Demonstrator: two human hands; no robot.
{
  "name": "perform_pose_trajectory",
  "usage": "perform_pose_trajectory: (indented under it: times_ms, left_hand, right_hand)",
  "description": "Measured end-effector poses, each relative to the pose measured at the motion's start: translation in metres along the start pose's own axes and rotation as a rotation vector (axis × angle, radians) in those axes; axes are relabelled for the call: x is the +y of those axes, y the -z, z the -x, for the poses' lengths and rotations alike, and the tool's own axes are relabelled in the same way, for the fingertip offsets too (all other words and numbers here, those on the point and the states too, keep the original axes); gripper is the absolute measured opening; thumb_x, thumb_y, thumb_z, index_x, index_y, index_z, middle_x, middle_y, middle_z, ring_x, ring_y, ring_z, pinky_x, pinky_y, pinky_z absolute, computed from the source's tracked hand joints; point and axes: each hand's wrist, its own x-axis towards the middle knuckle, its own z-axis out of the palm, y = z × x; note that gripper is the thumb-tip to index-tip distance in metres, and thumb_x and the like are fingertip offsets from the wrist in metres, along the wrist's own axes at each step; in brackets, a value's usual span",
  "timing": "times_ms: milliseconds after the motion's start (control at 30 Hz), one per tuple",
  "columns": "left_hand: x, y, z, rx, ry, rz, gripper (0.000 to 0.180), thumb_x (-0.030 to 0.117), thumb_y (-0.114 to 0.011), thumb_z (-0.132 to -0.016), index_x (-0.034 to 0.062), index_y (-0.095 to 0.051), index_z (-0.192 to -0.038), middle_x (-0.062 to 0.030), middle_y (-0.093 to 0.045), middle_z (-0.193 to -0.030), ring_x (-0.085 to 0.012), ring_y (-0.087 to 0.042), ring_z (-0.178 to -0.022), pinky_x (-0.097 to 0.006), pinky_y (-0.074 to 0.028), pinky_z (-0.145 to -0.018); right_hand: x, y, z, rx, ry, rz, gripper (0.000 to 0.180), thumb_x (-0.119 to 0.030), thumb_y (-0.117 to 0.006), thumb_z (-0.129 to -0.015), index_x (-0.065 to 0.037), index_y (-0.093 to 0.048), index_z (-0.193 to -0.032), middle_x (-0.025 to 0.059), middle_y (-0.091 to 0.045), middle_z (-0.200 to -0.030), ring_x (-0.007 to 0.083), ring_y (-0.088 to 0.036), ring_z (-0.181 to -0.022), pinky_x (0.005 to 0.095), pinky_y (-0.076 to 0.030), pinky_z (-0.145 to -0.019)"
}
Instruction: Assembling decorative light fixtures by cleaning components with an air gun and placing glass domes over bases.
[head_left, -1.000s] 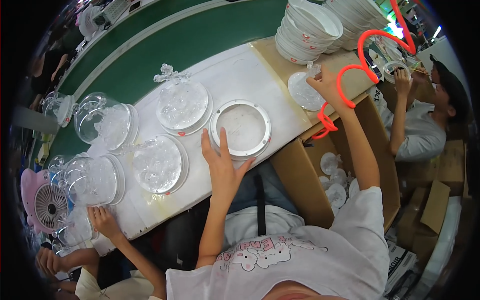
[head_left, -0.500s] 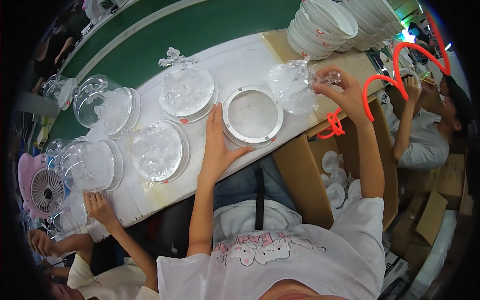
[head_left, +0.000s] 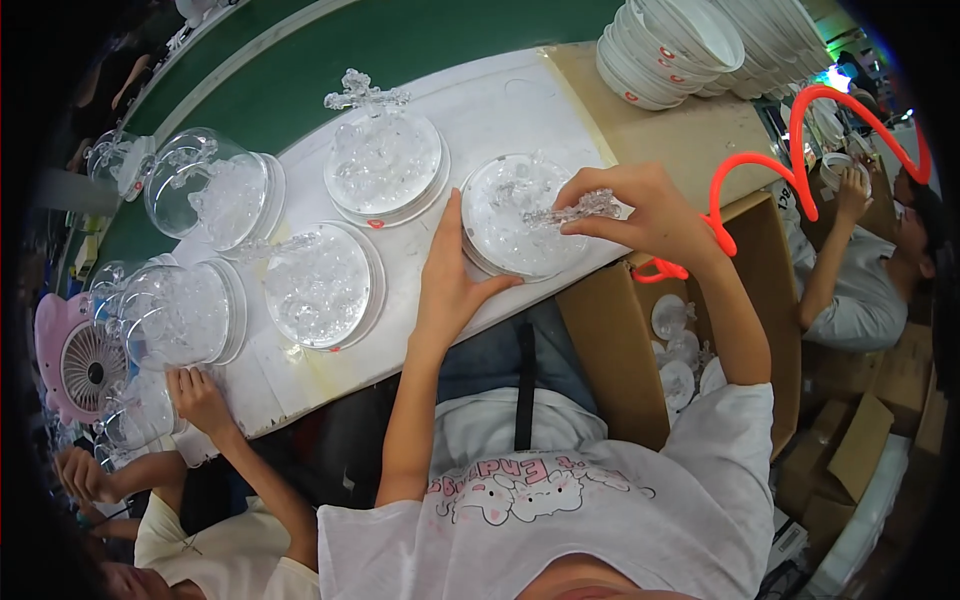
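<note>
My right hand [head_left: 645,215] pinches the upright stem of a clear plastic ornament [head_left: 510,205], whose round textured bottom lies over a round white base [head_left: 487,268]. Most of that base is covered by the ornament, so I cannot tell whether the piece is fully seated. Against the base's left side rests my left hand [head_left: 448,285], thumb and fingers spread along the rim. To the left stand two similar assemblies, a farther ornament on its base [head_left: 385,165] and a nearer ornament on its base [head_left: 318,287].
Stacked white bowl-shaped parts [head_left: 650,60] stand at the far right. An open cardboard box [head_left: 605,320] with clear parts sits beside my lap. A red coiled hose [head_left: 745,165] hangs right. At left are domed pieces [head_left: 180,315], a pink fan [head_left: 80,360] and a co-worker's hand [head_left: 200,400].
My right hand has brought the clear ornament leftward from beside the base to over it, covering its open ring. My left hand stays at the base's rim.
</note>
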Motion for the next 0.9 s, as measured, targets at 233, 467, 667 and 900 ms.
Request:
perform_pose_trajectory:
  times_ms: [233, 467, 667, 900]
  left_hand:
    - [0.0, -0.001, -0.001, -0.012, 0.004, 0.024, 0.11, 0.016, -0.086, -0.052, 0.001, -0.024, -0.141, -0.0186, -0.038, -0.139, -0.0299, -0.042, -0.125, -0.035, -0.036, -0.103]
    - [0.0, 0.002, -0.002, -0.023, 0.003, 0.025, 0.11, 0.016, -0.086, -0.051, 0.0013, -0.025, -0.141, -0.018, -0.04, -0.137, -0.0297, -0.044, -0.124, -0.035, -0.036, -0.102]
    - [0.0, 0.004, -0.003, -0.062, -0.018, -0.046, 0.108, 0.017, -0.086, -0.049, 0.0005, -0.029, -0.139, -0.0175, -0.038, -0.139, -0.0295, -0.041, -0.126, -0.035, -0.036, -0.102]
    - [0.003, 0.004, -0.003, -0.046, 0.003, 0.029, 0.109, 0.018, -0.086, -0.049, 0.003, -0.028, -0.14, -0.0175, -0.037, -0.14, -0.0311, -0.04, -0.127, -0.037, -0.036, -0.102]
  right_hand:
    - [0.003, -0.001, -0.002, -0.027, 0.035, 0.043, 0.02, -0.012, -0.07, -0.074, -0.006, -0.062, -0.091, 0.0089, -0.065, -0.081, 0.024, -0.063, -0.074, 0.0299, -0.048, -0.067]
    - [0.0, 0.005, -0.001, -0.115, 0.039, 0.154, 0.019, -0.007, -0.071, -0.072, -0.004, -0.064, -0.09, 0.0078, -0.066, -0.084, 0.0236, -0.063, -0.076, 0.0301, -0.049, -0.068]
    - [0.006, 0.006, 0.004, -0.106, 0.064, 0.131, 0.019, -0.007, -0.07, -0.072, -0.005, -0.064, -0.09, 0.0082, -0.066, -0.084, 0.0242, -0.063, -0.077, 0.0309, -0.049, -0.068]
    - [0.007, 0.006, 0.005, -0.112, 0.107, 0.108, 0.019, -0.007, -0.07, -0.072, -0.005, -0.064, -0.09, 0.0075, -0.065, -0.082, 0.0249, -0.062, -0.076, 0.0323, -0.048, -0.067]
